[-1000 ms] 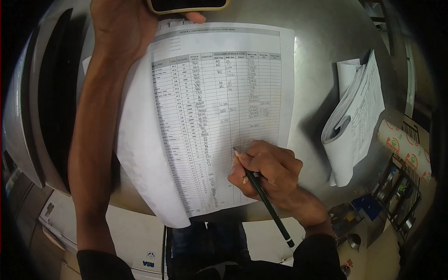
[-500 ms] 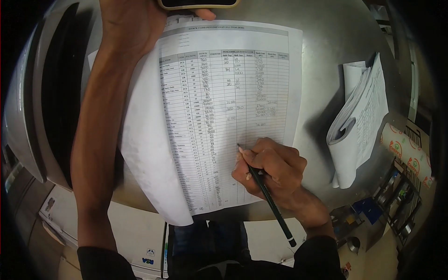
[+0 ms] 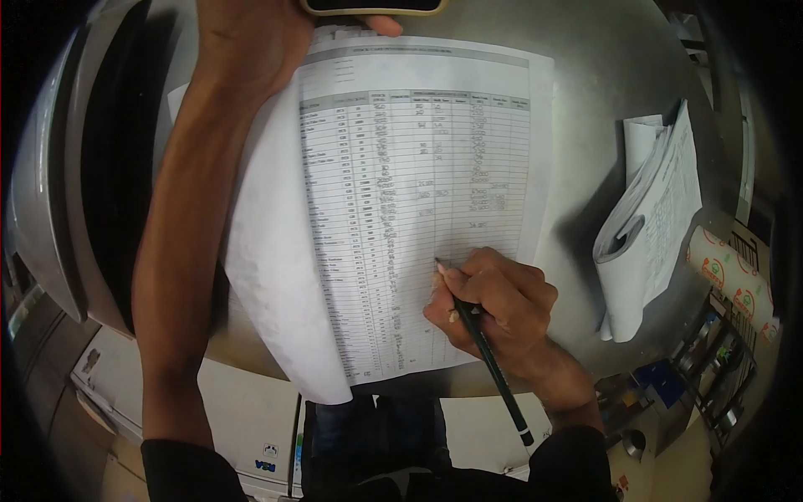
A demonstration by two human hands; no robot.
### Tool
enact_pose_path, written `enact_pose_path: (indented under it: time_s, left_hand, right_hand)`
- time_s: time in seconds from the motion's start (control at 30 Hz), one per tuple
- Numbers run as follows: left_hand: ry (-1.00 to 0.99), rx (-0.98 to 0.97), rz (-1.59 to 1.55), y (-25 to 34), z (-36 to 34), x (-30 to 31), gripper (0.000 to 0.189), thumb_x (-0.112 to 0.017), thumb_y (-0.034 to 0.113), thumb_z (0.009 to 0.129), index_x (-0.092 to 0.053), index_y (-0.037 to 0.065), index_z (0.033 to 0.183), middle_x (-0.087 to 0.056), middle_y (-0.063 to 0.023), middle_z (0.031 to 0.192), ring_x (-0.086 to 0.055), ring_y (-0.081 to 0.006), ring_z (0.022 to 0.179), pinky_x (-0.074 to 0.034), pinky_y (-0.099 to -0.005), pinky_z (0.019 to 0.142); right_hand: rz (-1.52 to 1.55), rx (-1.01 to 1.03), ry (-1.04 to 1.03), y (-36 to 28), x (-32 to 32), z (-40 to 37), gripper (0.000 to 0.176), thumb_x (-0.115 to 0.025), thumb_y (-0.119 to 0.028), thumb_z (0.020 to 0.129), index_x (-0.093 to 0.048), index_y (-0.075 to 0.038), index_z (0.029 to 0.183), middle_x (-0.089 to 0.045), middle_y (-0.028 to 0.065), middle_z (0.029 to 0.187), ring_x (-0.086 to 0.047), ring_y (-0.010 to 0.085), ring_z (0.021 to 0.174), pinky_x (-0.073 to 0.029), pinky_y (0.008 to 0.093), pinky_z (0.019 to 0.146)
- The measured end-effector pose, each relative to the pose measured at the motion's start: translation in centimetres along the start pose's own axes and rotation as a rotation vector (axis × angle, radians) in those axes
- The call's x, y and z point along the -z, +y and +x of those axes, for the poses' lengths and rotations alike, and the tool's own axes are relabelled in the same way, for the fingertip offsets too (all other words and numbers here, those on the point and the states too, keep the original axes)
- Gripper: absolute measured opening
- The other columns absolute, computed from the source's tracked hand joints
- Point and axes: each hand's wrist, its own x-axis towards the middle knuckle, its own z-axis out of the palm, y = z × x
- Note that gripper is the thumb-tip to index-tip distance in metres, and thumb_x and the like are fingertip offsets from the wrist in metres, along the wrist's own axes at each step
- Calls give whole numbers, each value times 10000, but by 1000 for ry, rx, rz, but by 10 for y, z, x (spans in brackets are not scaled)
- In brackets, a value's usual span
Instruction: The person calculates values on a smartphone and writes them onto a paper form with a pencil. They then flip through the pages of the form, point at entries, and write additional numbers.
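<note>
A printed stock card sheet (image 3: 493, 276), its table filled with handwritten figures, lies on the metal table. My right hand (image 3: 502, 301) is closed around a dark green pencil (image 3: 493, 368), whose point rests at the sheet's lower middle columns. At the top edge, my left hand (image 3: 259, 42) is closed on a phone in a yellowish case (image 3: 376, 12), cut off by the frame. A fingertip shows below the phone. My left wrist lies over the curled-back upper page (image 3: 276, 251), which covers the sheet's left side.
Folded papers (image 3: 648, 226) stand on the metal table (image 3: 569, 109) to the right. A patterned wrapper or box (image 3: 732, 284) and a rack (image 3: 719, 360) are beyond the table's right edge. White doors (image 3: 242, 410) show below.
The whole view has shifted slightly, so table and papers appear a little further right. My right hand keeps the pencil at nearly the same spot on the sheet.
</note>
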Motion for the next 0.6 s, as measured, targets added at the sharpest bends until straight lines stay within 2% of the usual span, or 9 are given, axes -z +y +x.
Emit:
enact_pose_path:
  time_s: [0.13,0.2,0.4,0.57,0.6]
  left_hand:
    - [-126,-126,13,-13,5,8,765,-423,564,964,-493,-116,1308,-687,-242,1008,-754,-245,777,-663,-347,507]
    - [-134,-175,35,-14,4,5,765,-417,560,968,-485,-118,1317,-686,-244,1023,-754,-247,781,-666,-349,513]
    - [-75,-43,61,-1,3,1,788,-408,564,971,-450,-125,1351,-687,-235,1028,-755,-246,784,-670,-348,522]
    - [-70,-95,89,-6,2,-1,794,-416,569,965,-451,-126,1348,-694,-221,999,-756,-239,783,-668,-342,522]
    - [-45,-56,90,1,0,-8,791,-418,570,964,-456,-124,1343,-695,-219,995,-756,-237,782,-668,-341,521]
  right_hand:
    - [26,21,11,0,0,2,233,-741,127,699,-560,7,780,-513,61,643,-548,143,486,-446,288,412]
    - [21,39,24,2,-2,1,267,-753,116,691,-539,-21,773,-537,53,616,-552,133,462,-409,267,385]
    - [10,49,48,6,-3,-2,280,-756,102,688,-535,-39,787,-539,45,589,-546,124,440,-383,255,370]
    - [-18,48,52,2,-2,3,281,-757,97,691,-527,-47,765,-533,44,575,-538,118,434,-367,253,362]
    - [-20,48,55,2,-3,2,282,-758,96,692,-525,-47,761,-533,44,575,-536,117,433,-364,253,361]
